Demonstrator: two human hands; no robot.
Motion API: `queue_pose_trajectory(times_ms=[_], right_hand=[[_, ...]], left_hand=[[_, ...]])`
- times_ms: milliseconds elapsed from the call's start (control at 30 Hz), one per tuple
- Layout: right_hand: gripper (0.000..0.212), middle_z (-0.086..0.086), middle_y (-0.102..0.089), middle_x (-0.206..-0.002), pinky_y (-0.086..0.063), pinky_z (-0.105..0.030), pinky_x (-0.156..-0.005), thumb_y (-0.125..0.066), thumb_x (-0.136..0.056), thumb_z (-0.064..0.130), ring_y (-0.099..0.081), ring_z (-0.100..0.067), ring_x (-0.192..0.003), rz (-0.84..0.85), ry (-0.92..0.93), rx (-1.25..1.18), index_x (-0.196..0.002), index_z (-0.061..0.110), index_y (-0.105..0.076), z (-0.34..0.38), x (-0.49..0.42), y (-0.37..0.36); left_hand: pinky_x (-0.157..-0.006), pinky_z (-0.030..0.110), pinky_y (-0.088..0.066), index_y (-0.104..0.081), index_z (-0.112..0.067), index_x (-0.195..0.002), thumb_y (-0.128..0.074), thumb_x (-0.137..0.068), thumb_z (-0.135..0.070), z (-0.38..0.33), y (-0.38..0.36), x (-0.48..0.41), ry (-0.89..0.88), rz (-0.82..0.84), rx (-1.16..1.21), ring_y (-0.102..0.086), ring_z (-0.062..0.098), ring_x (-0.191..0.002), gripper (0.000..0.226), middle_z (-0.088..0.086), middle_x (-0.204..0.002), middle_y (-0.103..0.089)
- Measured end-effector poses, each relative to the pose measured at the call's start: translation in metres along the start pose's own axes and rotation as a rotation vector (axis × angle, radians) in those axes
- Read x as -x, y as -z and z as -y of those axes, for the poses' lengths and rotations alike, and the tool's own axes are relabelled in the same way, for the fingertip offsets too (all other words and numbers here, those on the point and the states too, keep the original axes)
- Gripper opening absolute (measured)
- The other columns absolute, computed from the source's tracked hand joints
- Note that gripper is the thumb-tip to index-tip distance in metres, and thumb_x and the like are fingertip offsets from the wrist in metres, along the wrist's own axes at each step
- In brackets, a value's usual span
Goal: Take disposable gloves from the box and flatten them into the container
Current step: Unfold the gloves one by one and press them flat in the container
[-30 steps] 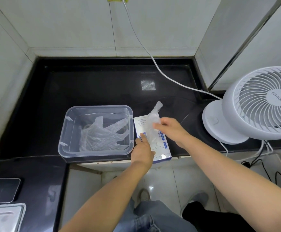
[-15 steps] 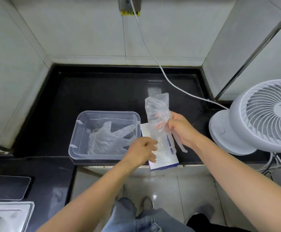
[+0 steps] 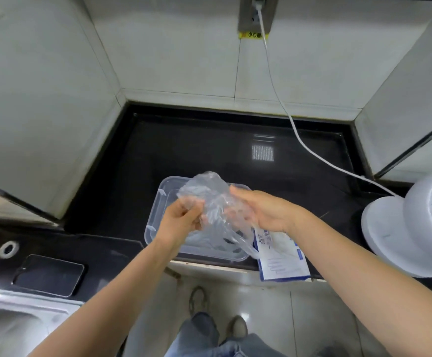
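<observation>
head view, looking down at black counter (image 3: pixel 184 150) set in a tiled alcove.

- glove (image 3: pixel 211 195): clear crumpled film, held in the air between both hands, above the container. its lower part hangs down over the container's near right corner, just beside the box.
- left hand (image 3: pixel 181 220): fingers clenched, pinching the left edge of the glove between thumb and fingertips.
- right hand (image 3: pixel 263 212): grasps the right side of the glove; thumb on the upper edge, fingers under the film and seen through it, only slightly bent.
- container (image 3: pixel 162 194): clear plastic, rectangular, no lid on it, at the near edge of the counter. some clear film seems to lie inside; detail blurred by the glove in front.
- box (image 3: pixel 282 261): white and blue, lying flat just right of the container, its near end overhanging the counter edge.

surroundings:
- white fan (image 3: pixel 410 228) far right on the counter; white cable (image 3: pixel 294 130) runs from it across the counter up to the wall socket (image 3: pixel 257 11).
- dark phone (image 3: pixel 49 275) lies flat at near left, beside a steel sink (image 3: pixel 16 325).
- small white ring (image 3: pixel 9 249) left of the phone.
</observation>
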State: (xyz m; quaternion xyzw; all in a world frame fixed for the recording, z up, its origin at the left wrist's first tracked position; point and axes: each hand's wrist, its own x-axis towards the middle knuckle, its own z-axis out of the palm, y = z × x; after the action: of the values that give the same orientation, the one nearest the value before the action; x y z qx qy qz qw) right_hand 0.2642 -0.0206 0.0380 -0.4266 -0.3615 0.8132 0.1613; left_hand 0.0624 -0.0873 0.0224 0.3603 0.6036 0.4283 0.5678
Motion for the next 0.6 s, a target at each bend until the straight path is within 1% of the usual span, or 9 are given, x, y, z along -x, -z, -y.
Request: queue_pose_trajectory(times_ms=[67,100,167,233,300,367,433,533,600], right_hand=[[0.009,-0.007,-0.066,-0.087,-0.054,-0.024,-0.067,-0.064,-0.094,0.014,-0.064,-0.012,-0.071,-0.204,0.090,0.064,-0.101,0.009,-0.067,0.000,-0.012,-0.006],[0.006,-0.006,-0.064,-0.082,-0.053,-0.023,-0.066,-0.066,-0.092,0.010,-0.061,-0.012,-0.069,-0.299,0.143,0.119,-0.098,0.008,-0.067,0.000,-0.018,-0.006],[0.004,-0.007,-0.067,-0.084,-0.054,-0.029,-0.079,-0.069,-0.090,0.010,-0.063,-0.015,-0.078,-0.375,0.205,0.260,-0.095,0.010,-0.068,0.003,-0.029,-0.002],[0.006,-0.008,-0.068,-0.085,-0.052,-0.031,-0.084,-0.069,-0.090,0.008,-0.064,-0.014,-0.077,-0.329,0.198,0.373,-0.094,0.011,-0.067,0.006,-0.034,-0.002],[0.012,-0.009,-0.068,-0.087,-0.051,-0.029,-0.080,-0.070,-0.089,0.007,-0.063,-0.012,-0.071,-0.259,0.158,0.459,-0.099,0.011,-0.066,0.007,-0.039,-0.005],[0.018,-0.010,-0.070,-0.095,-0.052,-0.033,-0.087,-0.072,-0.088,0.008,-0.065,-0.014,-0.079,-0.197,0.118,0.540,-0.104,0.012,-0.066,0.008,-0.044,-0.011],[0.025,-0.006,-0.071,-0.104,-0.052,-0.036,-0.095,-0.073,-0.087,0.013,-0.067,-0.016,-0.092,-0.158,0.075,0.547,-0.112,0.015,-0.066,0.008,-0.047,-0.014],[0.045,0.004,-0.065,-0.123,-0.049,-0.028,-0.100,-0.074,-0.086,0.037,-0.063,-0.010,-0.114,-0.053,-0.083,0.541,-0.126,0.023,-0.060,0.009,-0.041,-0.009],[0.043,0.006,-0.065,-0.125,-0.048,-0.027,-0.102,-0.075,-0.086,0.032,-0.063,-0.010,-0.116,0.011,-0.146,0.565,-0.125,0.020,-0.061,0.003,-0.038,-0.004]], left_hand=[[-0.062,0.030,-0.053,-0.062,-0.001,-0.093,-0.058,-0.096,-0.016,0.003,0.013,-0.001,0.011,0.061,-0.055,-0.058,0.021,-0.065,0.016,0.010,-0.072,-0.061],[-0.061,0.030,-0.054,-0.062,0.000,-0.098,-0.059,-0.095,-0.017,0.003,0.019,-0.001,0.050,0.090,-0.063,-0.061,0.022,-0.065,0.017,0.011,-0.075,-0.065],[-0.071,0.033,-0.059,-0.062,-0.004,-0.112,-0.066,-0.091,-0.022,0.004,0.033,-0.003,0.154,0.138,-0.033,-0.069,0.025,-0.077,0.028,0.012,-0.094,-0.070],[-0.089,0.041,-0.055,-0.063,-0.013,-0.121,-0.074,-0.082,-0.040,0.004,0.046,-0.011,0.203,0.150,0.028,-0.069,0.024,-0.100,0.049,0.009,-0.114,-0.068],[-0.097,0.038,-0.049,-0.064,-0.021,-0.120,-0.070,-0.079,-0.056,-0.004,0.053,-0.020,0.236,0.157,0.072,-0.066,0.019,-0.109,0.054,0.002,-0.118,-0.069],[-0.096,0.034,-0.049,-0.067,-0.022,-0.115,-0.065,-0.085,-0.052,-0.014,0.053,-0.027,0.265,0.210,0.023,-0.067,0.016,-0.106,0.043,0.001,-0.112,-0.072],[-0.094,0.043,-0.053,-0.070,-0.013,-0.110,-0.068,-0.089,-0.035,-0.013,0.046,-0.034,0.281,0.221,-0.049,-0.069,0.023,-0.101,0.031,0.009,-0.109,-0.072],[-0.087,0.044,-0.057,-0.070,-0.010,-0.100,-0.066,-0.091,-0.023,-0.003,0.037,-0.040,0.234,-0.012,-0.133,-0.070,0.031,-0.091,0.017,0.015,-0.099,-0.072],[-0.072,0.036,-0.054,-0.064,-0.011,-0.089,-0.061,-0.093,-0.026,0.001,0.037,-0.044,0.138,-0.107,-0.268,-0.063,0.027,-0.076,0.015,0.013,-0.084,-0.066]])
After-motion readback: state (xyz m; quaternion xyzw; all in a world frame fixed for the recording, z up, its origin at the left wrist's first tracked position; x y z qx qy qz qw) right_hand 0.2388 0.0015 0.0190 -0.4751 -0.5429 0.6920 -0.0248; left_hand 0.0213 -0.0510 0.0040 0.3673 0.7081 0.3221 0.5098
